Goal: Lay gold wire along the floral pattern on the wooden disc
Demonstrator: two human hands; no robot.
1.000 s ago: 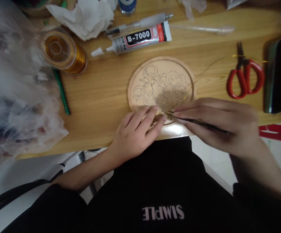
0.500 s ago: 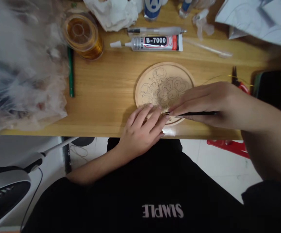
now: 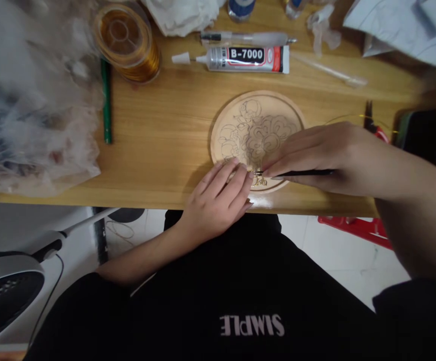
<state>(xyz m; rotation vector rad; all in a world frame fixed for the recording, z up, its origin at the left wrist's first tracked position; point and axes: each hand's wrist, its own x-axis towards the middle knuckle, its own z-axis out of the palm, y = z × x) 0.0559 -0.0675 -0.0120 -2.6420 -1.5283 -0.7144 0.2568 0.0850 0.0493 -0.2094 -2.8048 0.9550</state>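
Note:
A round wooden plate (image 3: 221, 125) with a raised rim lies near the table's front edge, and a dark line drawing of flowers (image 3: 270, 134) covers its face. My left hand (image 3: 220, 193) rests over the plate's lower left rim, fingers stretched out and slightly apart. Between the fingers of my right hand (image 3: 315, 158) are black tweezers (image 3: 304, 173), their tips pointing left and touching down by my left fingertips. Small curls of gold wire (image 3: 259, 181) sit on the plate just below those tips. My left fingers partly hide the lower drawing.
Behind the plate lie a B-7000 glue tube (image 3: 248, 60) and a pen (image 3: 248, 38). A spool of gold wire (image 3: 127, 45), a green stick (image 3: 106, 105) and crumpled plastic bags (image 3: 33, 110) are at left. Red-handled pliers (image 3: 370, 118) and a dark phone-like object (image 3: 423, 133) lie right.
My left fingers have drawn back slightly to the left, so more gold wire shows. The tweezers stay at nearly the same spot. The whole view has shifted a little.

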